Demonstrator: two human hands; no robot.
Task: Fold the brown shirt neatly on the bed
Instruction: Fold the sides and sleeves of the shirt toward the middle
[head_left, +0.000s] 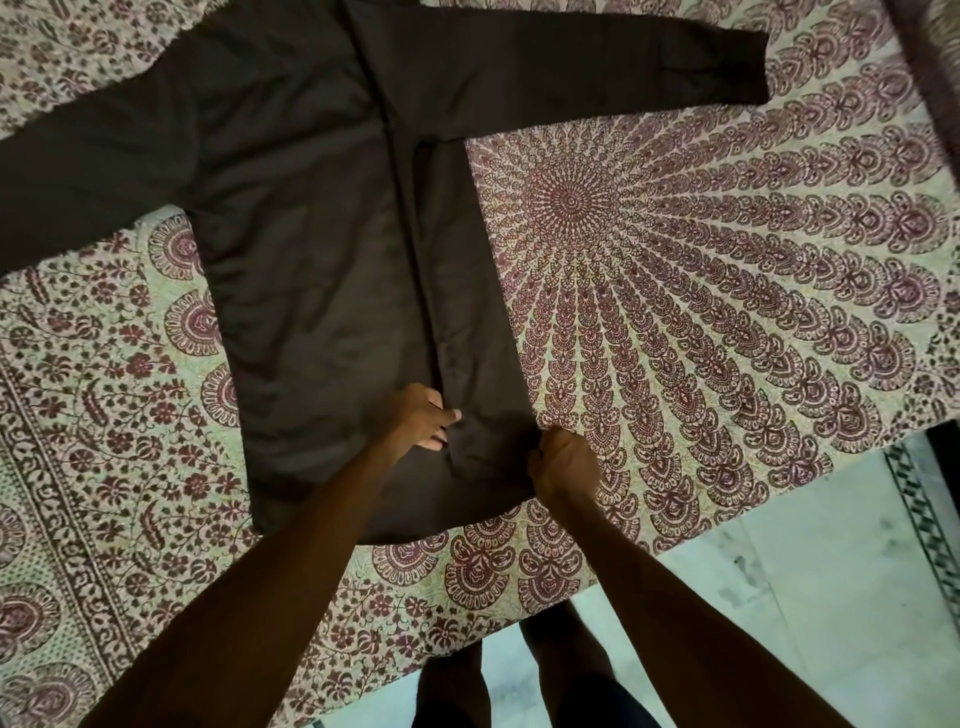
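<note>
Brown shirt (311, 249) spread flat on the bed (727, 291), long-sleeved, collar end away from the camera, hem toward the near edge. Right side of the body folded inward: a straight lengthwise fold edge at the right, a narrow overlapping panel running from near the collar down to the hem. Left sleeve (88, 171) stretched out to the left, reaching past the frame edge. Right sleeve (597, 67) laid straight out to the right across the top of the bed, cuff end flat on the bedspread. Some soft wrinkles in the lower body fabric.

Left hand (423, 415) on the lower part of the shirt, at the inner edge of the folded panel, fingers curled with the tips on the cloth; whether cloth is pinched between them, cannot tell. Right hand (563, 465) at the lower right corner of the folded panel, closed into a fist around the hem edge, knuckles up. Both forearms bare, reaching in from the bottom of the frame.

Bedspread cream with maroon mandala print, radiating centre just to the right of the shirt, floral border at left. Pale tiled floor (779, 623) at lower right beyond the bed edge. Bare feet (566, 654) standing there, close against the bed.
</note>
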